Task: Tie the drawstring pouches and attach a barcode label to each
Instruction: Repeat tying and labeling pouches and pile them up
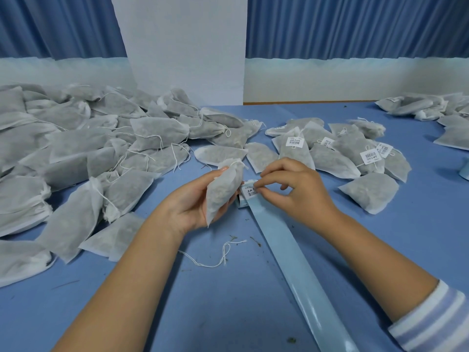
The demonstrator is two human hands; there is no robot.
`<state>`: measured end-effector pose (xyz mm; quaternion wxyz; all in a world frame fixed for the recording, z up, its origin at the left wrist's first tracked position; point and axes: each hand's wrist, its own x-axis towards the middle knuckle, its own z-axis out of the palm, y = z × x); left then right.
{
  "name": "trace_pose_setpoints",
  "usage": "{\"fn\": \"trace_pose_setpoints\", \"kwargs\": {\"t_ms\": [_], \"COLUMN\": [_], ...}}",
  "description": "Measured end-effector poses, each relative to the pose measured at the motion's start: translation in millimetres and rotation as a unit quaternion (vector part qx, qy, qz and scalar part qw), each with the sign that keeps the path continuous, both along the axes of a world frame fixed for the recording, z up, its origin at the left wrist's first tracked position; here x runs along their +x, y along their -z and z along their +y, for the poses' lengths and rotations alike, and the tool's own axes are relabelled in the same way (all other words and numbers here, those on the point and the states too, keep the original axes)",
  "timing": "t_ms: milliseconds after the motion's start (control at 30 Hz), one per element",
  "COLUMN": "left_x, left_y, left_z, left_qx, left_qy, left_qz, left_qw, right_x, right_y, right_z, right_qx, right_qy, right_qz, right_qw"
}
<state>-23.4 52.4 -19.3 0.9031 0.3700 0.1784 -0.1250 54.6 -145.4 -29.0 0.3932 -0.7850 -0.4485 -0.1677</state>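
Left hand [190,199] fingers clamped round pouch [223,189], long axis upright, tied neck beyond fingertips; right hand [299,189] fingers pinched barcode label [250,191].

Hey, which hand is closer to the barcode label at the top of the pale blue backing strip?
Right. The right hand pinches the barcode label at its edge; the left hand holds a pouch just to the label's left.

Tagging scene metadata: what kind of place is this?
Probably a small packing workshop: a big heap of unlabelled pouches, a pile of barcode-labelled ones, and a label backing strip on a blue table.
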Motion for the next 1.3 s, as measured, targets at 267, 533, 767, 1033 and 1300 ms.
{"fn": "trace_pose_setpoints", "kwargs": {"t_ms": [267,533,767,1033,1300], "left_x": [3.9,-2.3,-8.2,-9.7,-7.4], "left_y": [8.1,1.9,-1.7,-1.2,0.6], "left_z": [8.2,-3.1,-19.7,-15.1,-12.0], "left_qx": [0.043,0.379,0.490,0.460,0.431], "left_qy": [-0.006,0.030,0.069,0.111,0.081], "left_qz": [-0.015,-0.081,-0.166,-0.151,-0.111], "left_qw": [0.999,0.921,0.853,0.868,0.892], "right_x": [-6.0,-0.1,-7.7,-0.3,-4.7], "right_y": [-15.2,-20.0,-13.2,-14.9,-17.8], "right_z": [0.6,-0.2,7.3,3.9,6.9], "right_qx": [0.121,0.164,0.153,0.233,0.232], "right_qy": [-0.070,0.030,-0.081,-0.060,-0.012], "right_qz": [0.211,0.346,0.346,0.455,0.416], "right_qw": [0.968,0.923,0.922,0.857,0.879]}}
